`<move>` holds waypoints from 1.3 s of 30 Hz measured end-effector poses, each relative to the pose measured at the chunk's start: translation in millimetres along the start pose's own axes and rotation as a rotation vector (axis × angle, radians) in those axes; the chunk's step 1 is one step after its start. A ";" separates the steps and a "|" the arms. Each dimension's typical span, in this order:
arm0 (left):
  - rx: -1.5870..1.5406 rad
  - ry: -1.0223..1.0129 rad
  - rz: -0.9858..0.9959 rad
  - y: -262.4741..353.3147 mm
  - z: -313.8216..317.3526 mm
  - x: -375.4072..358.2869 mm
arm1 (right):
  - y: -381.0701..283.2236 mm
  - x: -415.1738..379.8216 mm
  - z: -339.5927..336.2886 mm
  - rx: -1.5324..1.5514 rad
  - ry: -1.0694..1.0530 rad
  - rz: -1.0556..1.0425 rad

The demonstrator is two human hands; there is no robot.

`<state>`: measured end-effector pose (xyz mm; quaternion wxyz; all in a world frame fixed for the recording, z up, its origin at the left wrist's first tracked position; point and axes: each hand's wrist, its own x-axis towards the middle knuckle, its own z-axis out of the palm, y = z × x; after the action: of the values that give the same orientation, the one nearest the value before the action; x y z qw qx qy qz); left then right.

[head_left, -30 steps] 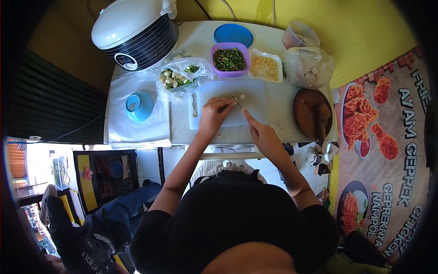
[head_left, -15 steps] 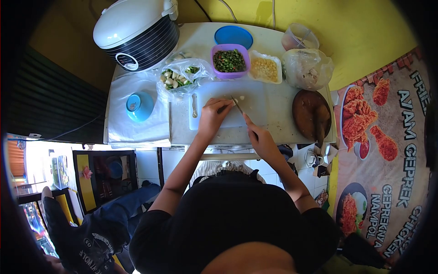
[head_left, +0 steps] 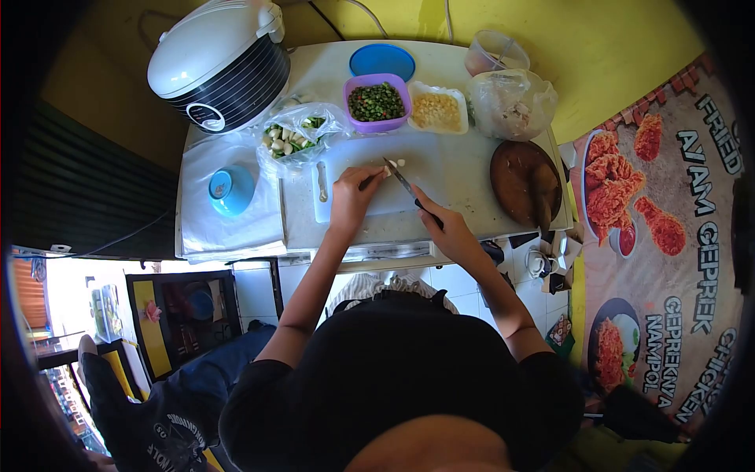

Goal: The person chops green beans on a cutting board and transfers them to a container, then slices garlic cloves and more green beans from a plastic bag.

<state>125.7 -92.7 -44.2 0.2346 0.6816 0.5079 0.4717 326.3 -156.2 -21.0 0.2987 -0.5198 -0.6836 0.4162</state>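
Note:
My right hand (head_left: pixel 448 233) is wrapped around the dark handle of a knife (head_left: pixel 403 182). Its blade points up and left, its tip by the fingers of my left hand (head_left: pixel 353 191). Those fingers are pinched on a small white piece, apparently a garlic clove (head_left: pixel 387 170), against the white cutting board (head_left: pixel 425 149). A cut white bit (head_left: pixel 401 162) lies just beyond the blade. Behind the board stand a purple tub (head_left: pixel 376 126) of chopped green pieces and a white tray (head_left: pixel 461 129) of pale chopped bits. A plastic bag (head_left: pixel 334 126) holds whitish cloves and green pieces.
A rice cooker (head_left: pixel 212 67) stands back left, above an upturned blue bowl (head_left: pixel 232 191). At right are a brown stone mortar (head_left: pixel 511 193) with its pestle, a plastic bag (head_left: pixel 515 102) and a clear tub (head_left: pixel 497 53). A blue lid (head_left: pixel 382 61) lies at the back. Another person's sleeve (head_left: pixel 177 409) shows lower left.
The view has shifted, so the table's things appear farther left. The knife now shows more of its blade and handle beside the clove. Both hands keep their hold.

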 end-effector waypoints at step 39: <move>-0.010 0.005 -0.043 -1.1 -1.1 -1.2 | -6.3 -2.8 27.1 -0.294 -0.024 0.027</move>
<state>124.1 -93.6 -45.0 0.2469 0.6679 0.5208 0.4708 301.4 -166.7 -28.2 0.2056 -0.5621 -0.7336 0.3219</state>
